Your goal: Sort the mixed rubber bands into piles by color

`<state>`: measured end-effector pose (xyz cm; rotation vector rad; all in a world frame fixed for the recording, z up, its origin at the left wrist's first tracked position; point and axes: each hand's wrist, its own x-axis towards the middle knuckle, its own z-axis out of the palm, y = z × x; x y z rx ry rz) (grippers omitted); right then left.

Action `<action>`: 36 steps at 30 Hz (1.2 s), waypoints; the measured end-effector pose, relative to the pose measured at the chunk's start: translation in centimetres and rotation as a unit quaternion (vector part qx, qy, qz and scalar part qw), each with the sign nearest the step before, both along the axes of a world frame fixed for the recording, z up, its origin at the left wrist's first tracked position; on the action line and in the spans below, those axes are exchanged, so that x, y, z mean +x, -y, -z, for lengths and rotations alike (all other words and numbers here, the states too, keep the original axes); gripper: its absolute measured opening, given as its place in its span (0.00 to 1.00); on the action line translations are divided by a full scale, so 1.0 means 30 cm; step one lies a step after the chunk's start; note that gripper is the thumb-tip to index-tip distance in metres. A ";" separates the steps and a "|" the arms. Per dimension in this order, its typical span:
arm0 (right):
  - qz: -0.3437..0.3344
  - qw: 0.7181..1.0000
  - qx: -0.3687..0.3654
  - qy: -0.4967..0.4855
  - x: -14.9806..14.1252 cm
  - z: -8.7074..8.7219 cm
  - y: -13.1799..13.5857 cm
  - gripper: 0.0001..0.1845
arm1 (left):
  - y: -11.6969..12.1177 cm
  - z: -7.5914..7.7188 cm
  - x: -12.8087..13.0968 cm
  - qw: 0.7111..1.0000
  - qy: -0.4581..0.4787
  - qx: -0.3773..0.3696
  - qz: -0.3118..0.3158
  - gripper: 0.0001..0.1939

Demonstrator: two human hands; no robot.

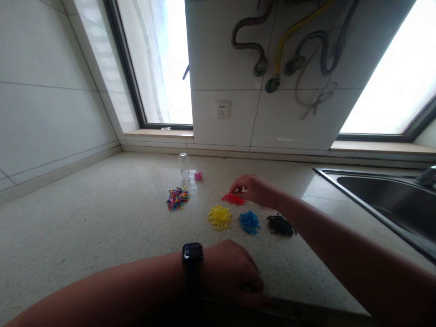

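My right hand reaches over the counter, thumb and fingertips pinched together at the top of a pile of small red elastic bands. Exactly how many bands lie between the fingertips is too small to make out. Close below that pile lie a yellow pile, a blue pile and a black pile of similar small bands. A mixed-colour pile sits farther left. My left hand, with a dark watch on its wrist, rests at the counter's front edge, fingers curled, nothing visible in them.
Behind the mixed pile stands a clear bottle, with a pink cap beside it. A steel sink is set into the speckled counter on the right. The tiled wall carries a socket and hoses.
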<state>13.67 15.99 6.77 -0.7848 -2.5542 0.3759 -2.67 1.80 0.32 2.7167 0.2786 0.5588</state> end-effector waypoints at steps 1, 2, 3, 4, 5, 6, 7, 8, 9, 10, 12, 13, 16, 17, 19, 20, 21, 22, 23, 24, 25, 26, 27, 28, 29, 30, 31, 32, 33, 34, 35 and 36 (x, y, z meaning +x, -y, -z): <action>0.034 0.999 0.001 -0.017 0.048 0.001 -0.010 0.07 | 0.000 0.001 0.000 1.000 -0.002 -0.001 0.000 0.21; 0.064 0.997 0.001 -0.034 0.097 0.006 -0.020 0.07 | 0.001 0.001 -0.001 1.000 -0.004 -0.002 0.002 0.21; 0.092 0.994 0.000 -0.052 0.145 0.016 -0.031 0.08 | 0.001 0.002 -0.002 1.000 -0.005 -0.005 0.003 0.21; 0.115 0.991 -0.008 -0.071 0.191 0.030 -0.040 0.09 | 0.001 0.002 -0.002 1.000 -0.005 -0.008 0.003 0.22; 0.135 0.987 -0.020 -0.091 0.235 0.048 -0.047 0.11 | 0.001 0.002 -0.003 1.000 -0.004 -0.012 0.004 0.22; 0.156 0.981 -0.030 -0.116 0.274 0.067 -0.051 0.14 | 0.002 0.002 -0.004 1.000 -0.004 -0.015 0.004 0.22; 0.176 0.973 -0.042 -0.144 0.308 0.086 -0.053 0.16 | 0.002 0.002 -0.004 1.000 -0.004 -0.019 0.006 0.22; 0.195 0.964 -0.054 -0.171 0.337 0.103 -0.052 0.19 | 0.002 0.001 -0.005 1.000 -0.004 -0.022 0.007 0.21; 0.210 0.956 -0.067 -0.192 0.361 0.117 -0.049 0.21 | 0.002 0.001 -0.005 1.000 -0.007 -0.026 0.008 0.21; 0.219 0.950 -0.081 -0.208 0.379 0.127 -0.044 0.22 | 0.002 -0.001 -0.004 1.000 -0.009 -0.029 0.008 0.21; 0.216 0.943 -0.110 -0.228 0.403 0.135 -0.032 0.23 | 0.003 -0.005 -0.003 0.999 -0.012 -0.036 0.008 0.20; 0.209 0.942 -0.122 -0.232 0.410 0.133 -0.026 0.23 | 0.004 -0.008 -0.002 0.999 -0.013 -0.040 0.008 0.20; 0.189 0.944 -0.135 -0.233 0.418 0.122 -0.016 0.21 | 0.007 -0.017 0.002 0.999 -0.011 -0.053 0.006 0.21; 0.185 0.947 -0.135 -0.227 0.419 0.119 -0.014 0.21 | 0.008 -0.020 0.003 0.998 -0.011 -0.056 0.006 0.21; 0.177 0.951 -0.132 -0.218 0.417 0.117 -0.012 0.19 | 0.009 -0.024 0.005 0.998 -0.013 -0.059 0.007 0.21; 0.174 0.952 -0.131 -0.214 0.416 0.116 -0.011 0.19 | 0.009 -0.026 0.005 0.998 -0.015 -0.058 0.007 0.21; 0.172 0.953 -0.130 -0.212 0.414 0.116 -0.009 0.18 | 0.009 -0.028 0.006 0.998 -0.017 -0.057 0.007 0.20; 0.169 0.954 -0.130 -0.210 0.412 0.116 -0.007 0.18 | 0.009 -0.029 0.006 0.998 -0.019 -0.056 0.008 0.20; 0.166 0.955 -0.129 -0.210 0.410 0.115 -0.005 0.17 | 0.009 -0.031 0.006 0.998 -0.021 -0.056 0.009 0.20; 0.163 0.955 -0.129 -0.210 0.409 0.114 -0.003 0.16 | 0.009 -0.032 0.006 0.998 -0.023 -0.056 0.009 0.20; 0.161 0.956 -0.128 -0.209 0.408 0.114 -0.002 0.16 | 0.009 -0.034 0.006 0.998 -0.025 -0.057 0.009 0.20; 0.159 0.957 -0.125 -0.206 0.408 0.114 -0.001 0.15 | 0.009 -0.035 0.007 0.998 -0.026 -0.059 0.008 0.20; 0.159 0.959 -0.121 -0.200 0.409 0.115 -0.002 0.15 | 0.010 -0.036 0.007 0.998 -0.026 -0.060 0.007 0.20; 0.162 0.961 -0.116 -0.191 0.411 0.117 -0.003 0.14 | 0.010 -0.037 0.007 0.998 -0.027 -0.063 0.006 0.20; 0.167 0.964 -0.108 -0.177 0.414 0.121 -0.006 0.14 | 0.011 -0.037 0.008 0.997 -0.028 -0.065 0.006 0.20; 0.174 0.967 -0.097 -0.161 0.418 0.127 -0.010 0.14 | 0.011 -0.037 0.008 0.997 -0.028 -0.067 0.006 0.20; 0.182 0.969 -0.085 -0.145 0.422 0.135 -0.016 0.13 | 0.012 -0.037 0.008 0.997 -0.028 -0.068 0.006 0.20; 0.193 0.970 -0.072 -0.132 0.425 0.145 -0.022 0.13 | 0.012 -0.036 0.008 0.997 -0.029 -0.069 0.005 0.20; 0.203 0.970 -0.060 -0.120 0.427 0.155 -0.029 0.13 | 0.012 -0.035 0.008 0.997 -0.030 -0.070 0.005 0.20; 0.214 0.969 -0.049 -0.111 0.427 0.167 -0.036 0.13 | 0.013 -0.034 0.008 0.997 -0.030 -0.070 0.004 0.20; 0.224 0.968 -0.041 -0.104 0.425 0.177 -0.043 0.12 | 0.013 -0.033 0.007 0.997 -0.031 -0.070 0.004 0.20; 0.232 0.967 -0.035 -0.099 0.422 0.187 -0.049 0.12 | 0.013 -0.032 0.007 0.997 -0.031 -0.070 0.003 0.20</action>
